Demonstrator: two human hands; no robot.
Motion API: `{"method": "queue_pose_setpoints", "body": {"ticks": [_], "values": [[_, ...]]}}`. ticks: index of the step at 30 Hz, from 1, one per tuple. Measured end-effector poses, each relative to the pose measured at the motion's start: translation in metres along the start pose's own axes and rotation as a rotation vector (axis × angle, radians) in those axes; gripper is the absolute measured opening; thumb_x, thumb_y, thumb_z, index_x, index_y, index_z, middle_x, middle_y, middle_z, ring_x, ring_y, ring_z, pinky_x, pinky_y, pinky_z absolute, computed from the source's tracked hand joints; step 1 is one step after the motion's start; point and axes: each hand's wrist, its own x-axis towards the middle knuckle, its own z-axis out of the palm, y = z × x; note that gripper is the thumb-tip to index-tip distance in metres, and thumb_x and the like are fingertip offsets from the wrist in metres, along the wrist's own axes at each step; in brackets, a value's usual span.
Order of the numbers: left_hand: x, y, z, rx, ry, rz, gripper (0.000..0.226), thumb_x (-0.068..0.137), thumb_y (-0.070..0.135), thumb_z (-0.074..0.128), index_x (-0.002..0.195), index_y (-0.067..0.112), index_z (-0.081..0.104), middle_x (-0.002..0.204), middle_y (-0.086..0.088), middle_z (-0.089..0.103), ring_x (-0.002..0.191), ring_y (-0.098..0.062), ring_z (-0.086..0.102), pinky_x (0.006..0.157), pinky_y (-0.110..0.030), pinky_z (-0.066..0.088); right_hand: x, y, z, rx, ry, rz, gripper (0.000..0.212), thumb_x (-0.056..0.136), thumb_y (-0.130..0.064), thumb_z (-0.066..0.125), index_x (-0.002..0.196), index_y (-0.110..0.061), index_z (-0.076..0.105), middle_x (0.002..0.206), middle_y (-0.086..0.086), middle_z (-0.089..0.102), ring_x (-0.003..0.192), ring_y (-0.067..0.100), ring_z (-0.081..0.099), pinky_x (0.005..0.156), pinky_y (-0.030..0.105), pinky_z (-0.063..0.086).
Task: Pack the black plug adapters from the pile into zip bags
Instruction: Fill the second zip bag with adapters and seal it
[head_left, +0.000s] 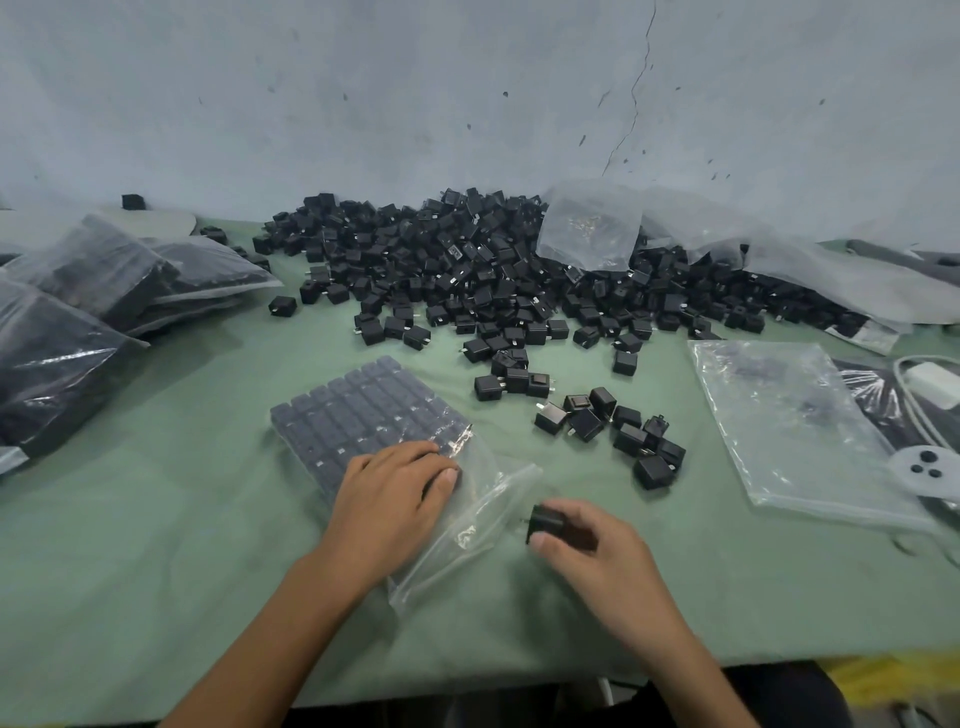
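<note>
A big pile of black plug adapters (467, 265) lies at the back of the green table, with a small loose cluster (618, 426) nearer me. A clear zip bag (374, 410) in front of me holds neat rows of adapters. Its open mouth end (478, 519) points toward my right hand. My left hand (395, 499) rests flat on the bag's near end, fingers spread. My right hand (587, 540) grips one black adapter (545, 519) just outside the bag's mouth.
Filled bags (88, 301) are stacked at the left. An empty zip bag (795, 426) lies flat at the right, with more loose plastic (727, 244) over the pile behind it. A white cable and a grey controller (930, 467) sit at the far right. The table edge runs near my body.
</note>
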Motion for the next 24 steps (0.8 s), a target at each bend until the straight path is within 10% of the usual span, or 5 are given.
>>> {"method": "queue_pose_setpoints", "body": {"ticks": [12,18,24], "values": [[0.001,0.005,-0.004,0.003,-0.023,-0.03,0.033,0.104,0.046,0.037,0.124,0.043,0.063,0.138,0.025,0.052,0.129,0.001,0.044,0.103,-0.032,0.026,0.018,-0.009,0.06,-0.327,0.153,-0.164,0.016,0.082,-0.032,0.075,0.094,-0.031,0.065,0.089,-0.015,0.064,0.079,0.004,0.06,0.076,0.025,0.049],[-0.001,0.002,-0.002,-0.013,-0.005,-0.01,0.032,0.104,0.044,0.038,0.123,0.043,0.064,0.136,0.024,0.054,0.129,0.003,0.044,0.101,-0.031,0.026,0.026,0.002,0.065,-0.671,0.422,-0.34,0.029,0.074,-0.034,0.085,0.097,-0.028,0.069,0.131,0.005,0.045,0.11,0.026,0.042,0.093,0.035,0.048],[-0.002,0.002,0.0,-0.013,0.017,-0.011,0.032,0.104,0.044,0.04,0.123,0.043,0.064,0.135,0.024,0.054,0.129,0.003,0.044,0.102,-0.03,0.025,0.047,0.006,0.054,-0.896,0.135,-0.433,0.031,0.091,-0.048,0.062,0.105,-0.022,0.07,0.153,0.009,0.038,0.136,0.03,0.037,0.111,0.039,0.032]]}}
